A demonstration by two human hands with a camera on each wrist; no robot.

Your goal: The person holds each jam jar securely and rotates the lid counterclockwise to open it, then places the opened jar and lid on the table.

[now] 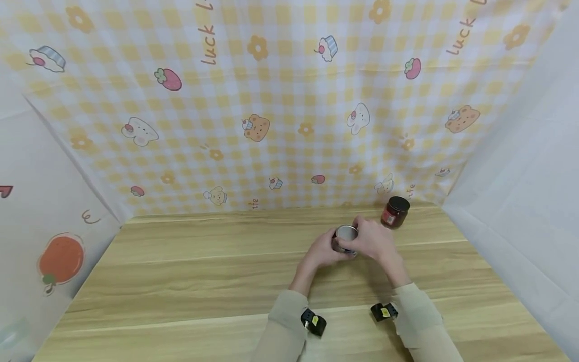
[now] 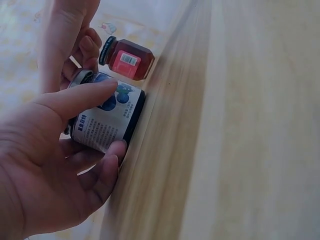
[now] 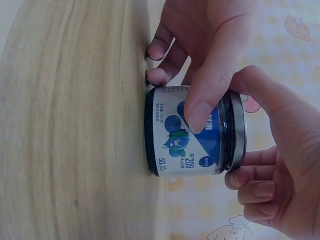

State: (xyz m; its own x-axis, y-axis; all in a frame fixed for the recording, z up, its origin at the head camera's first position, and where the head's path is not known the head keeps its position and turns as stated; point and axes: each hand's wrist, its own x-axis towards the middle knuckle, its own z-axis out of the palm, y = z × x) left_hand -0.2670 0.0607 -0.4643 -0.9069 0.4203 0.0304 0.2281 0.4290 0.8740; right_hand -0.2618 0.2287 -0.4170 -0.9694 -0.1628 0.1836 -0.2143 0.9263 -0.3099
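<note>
A blueberry jam jar (image 3: 187, 135) with a white and blue label stands upright on the wooden table. My left hand (image 1: 324, 250) grips the jar's body, its thumb (image 2: 95, 95) lying across the label and the fingers round the other side. At the top, my right hand (image 1: 372, 239) holds the metal lid (image 3: 239, 131) by its rim, thumb and curled fingers on opposite sides. The lid sits on the jar in the right wrist view. Part of the label is covered by the left thumb.
Behind and to the right stands a second jar (image 1: 395, 212), dark red with a black lid. The wooden table (image 1: 181, 276) meets a yellow checked cloth (image 1: 289, 100) at the back. White cloth (image 1: 524, 226) hangs along the right side.
</note>
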